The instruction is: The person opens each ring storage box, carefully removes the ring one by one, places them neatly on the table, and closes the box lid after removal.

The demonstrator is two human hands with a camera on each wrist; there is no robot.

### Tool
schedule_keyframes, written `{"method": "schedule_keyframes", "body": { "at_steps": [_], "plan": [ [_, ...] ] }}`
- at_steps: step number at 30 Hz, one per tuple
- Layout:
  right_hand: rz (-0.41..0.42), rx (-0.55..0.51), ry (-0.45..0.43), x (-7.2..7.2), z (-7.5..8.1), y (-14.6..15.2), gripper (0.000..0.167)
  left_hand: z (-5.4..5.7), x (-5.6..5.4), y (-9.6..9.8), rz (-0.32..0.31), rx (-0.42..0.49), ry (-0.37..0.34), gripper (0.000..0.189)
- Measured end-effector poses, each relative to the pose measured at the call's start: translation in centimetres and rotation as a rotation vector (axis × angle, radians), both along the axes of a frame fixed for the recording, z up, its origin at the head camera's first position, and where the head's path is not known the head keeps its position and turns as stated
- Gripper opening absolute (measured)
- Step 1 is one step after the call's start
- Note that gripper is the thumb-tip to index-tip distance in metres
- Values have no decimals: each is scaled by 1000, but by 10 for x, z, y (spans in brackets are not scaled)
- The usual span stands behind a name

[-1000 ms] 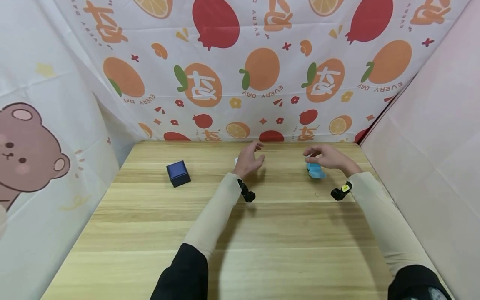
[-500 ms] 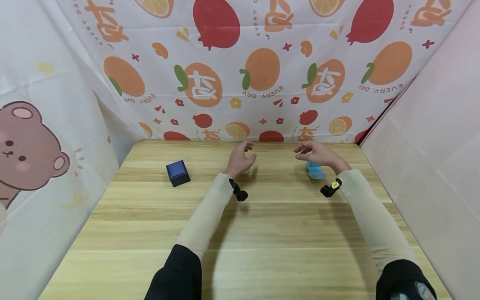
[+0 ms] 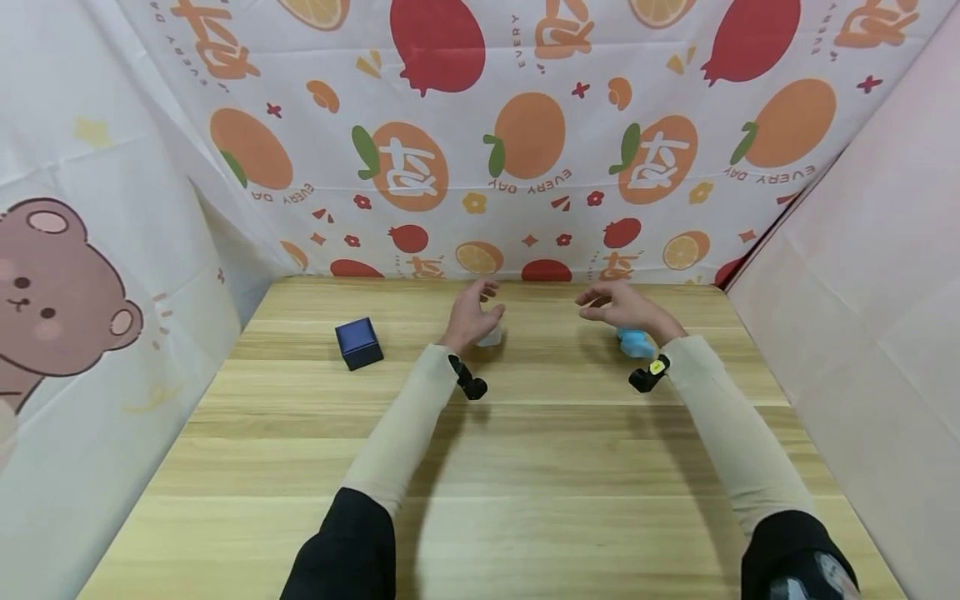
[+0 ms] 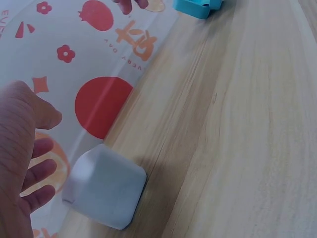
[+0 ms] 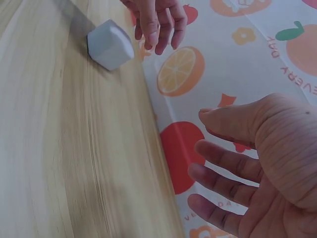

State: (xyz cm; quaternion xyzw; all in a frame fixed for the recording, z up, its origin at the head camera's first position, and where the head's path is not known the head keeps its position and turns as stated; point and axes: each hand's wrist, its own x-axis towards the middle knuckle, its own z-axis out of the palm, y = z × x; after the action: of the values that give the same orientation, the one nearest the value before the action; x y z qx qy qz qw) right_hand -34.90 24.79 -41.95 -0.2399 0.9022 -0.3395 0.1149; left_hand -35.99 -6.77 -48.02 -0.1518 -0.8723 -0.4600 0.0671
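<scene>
A small white block with rounded edges (image 4: 106,191) sits on the wooden table near its back edge; in the head view the left hand covers part of it. Just over and beside this block hovers my left hand (image 3: 471,318), fingers loosely bent and holding nothing. A light-blue object (image 3: 636,343), with an uneven, notched outline, lies farther right. My right hand (image 3: 626,308) hangs in the air above and left of it, its fingers (image 5: 225,191) relaxed and apart from anything. What kind of thing either object is cannot be made out.
A dark blue box (image 3: 359,343) stands on the left part of the wooden table (image 3: 525,467). Behind the table hangs a fruit-print cloth (image 3: 517,208). Pale cloth walls close off the left and right sides.
Both hands have moved left, the right one away from over the blue object. More of the white block shows beside the left hand. The objects on the table stay in place.
</scene>
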Motion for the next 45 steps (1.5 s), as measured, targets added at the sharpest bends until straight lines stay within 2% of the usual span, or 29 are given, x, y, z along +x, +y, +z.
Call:
{"method": "schedule_keyframes", "body": {
  "at_steps": [7,14,22,31,45],
  "plan": [
    [-16,-22,-39,-4,0,-14,31,0,0,-7,26,24,-23,39],
    [16,-27,-15,-8,-6,-27,30,2,4,-13,22,28,-19,39],
    [44,-43,-35,-8,-13,-41,30,-1,8,-19,21,16,-37,40],
    [27,-72,-38,-11,-9,-53,35,-3,8,-30,37,45,2,39],
    [32,-88,-45,-21,-15,-72,38,-4,13,-46,79,6,-40,36]
  ]
}}
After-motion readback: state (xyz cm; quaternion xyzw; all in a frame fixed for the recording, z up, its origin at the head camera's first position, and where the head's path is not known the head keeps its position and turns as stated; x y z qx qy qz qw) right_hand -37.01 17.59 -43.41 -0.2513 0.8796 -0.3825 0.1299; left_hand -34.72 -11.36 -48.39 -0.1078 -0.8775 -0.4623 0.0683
